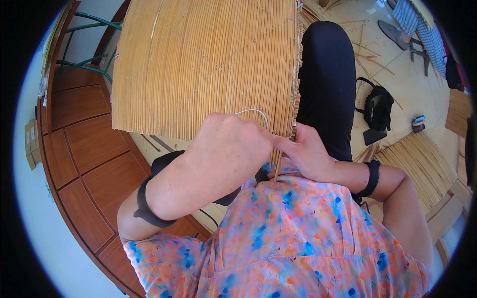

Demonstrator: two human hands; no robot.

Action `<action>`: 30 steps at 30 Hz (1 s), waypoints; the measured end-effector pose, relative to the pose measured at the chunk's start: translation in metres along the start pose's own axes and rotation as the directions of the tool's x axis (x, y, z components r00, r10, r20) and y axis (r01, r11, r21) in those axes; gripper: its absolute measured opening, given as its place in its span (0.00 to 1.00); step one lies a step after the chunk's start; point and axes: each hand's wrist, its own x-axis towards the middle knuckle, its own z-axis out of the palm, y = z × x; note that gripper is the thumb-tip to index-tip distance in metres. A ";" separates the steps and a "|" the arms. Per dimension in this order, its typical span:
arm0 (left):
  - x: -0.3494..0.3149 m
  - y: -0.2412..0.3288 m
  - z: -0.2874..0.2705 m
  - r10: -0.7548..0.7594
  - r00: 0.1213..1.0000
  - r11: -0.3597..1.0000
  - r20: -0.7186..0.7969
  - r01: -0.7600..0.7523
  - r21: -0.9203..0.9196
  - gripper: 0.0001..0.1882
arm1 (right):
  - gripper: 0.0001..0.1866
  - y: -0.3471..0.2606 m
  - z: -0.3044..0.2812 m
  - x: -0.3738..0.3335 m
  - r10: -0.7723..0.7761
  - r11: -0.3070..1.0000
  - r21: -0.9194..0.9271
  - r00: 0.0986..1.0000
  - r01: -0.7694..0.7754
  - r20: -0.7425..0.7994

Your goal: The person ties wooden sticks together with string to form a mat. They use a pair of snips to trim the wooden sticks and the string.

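Note:
A wide mat of thin straw-coloured stalks [208,59], bound side by side, lies across my lap. Closed in a fist, my left hand [231,149] is at the mat's near edge. A white thread [256,111] loops over the stalks beside its knuckles and runs in under the fingers, which are mostly hidden. My right hand [313,154] pinches the mat's near right corner, thumb on top and fingers behind. Between the hands, a few loose stalk ends [277,166] stick out toward my body.
Brown wooden panelling [99,144] and green metal legs [94,22] are on the left. To the right, a black bag [377,107], scattered stalks [367,57] and another stalk mat [420,166] lie on the floor. Another person's shoe [393,35] shows at the far right.

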 end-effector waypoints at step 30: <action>0.018 0.009 0.001 0.065 0.998 0.997 -0.003 -0.066 -0.034 0.03 | 0.12 0.019 0.000 0.002 -0.086 0.996 0.011 0.996 0.087 -0.038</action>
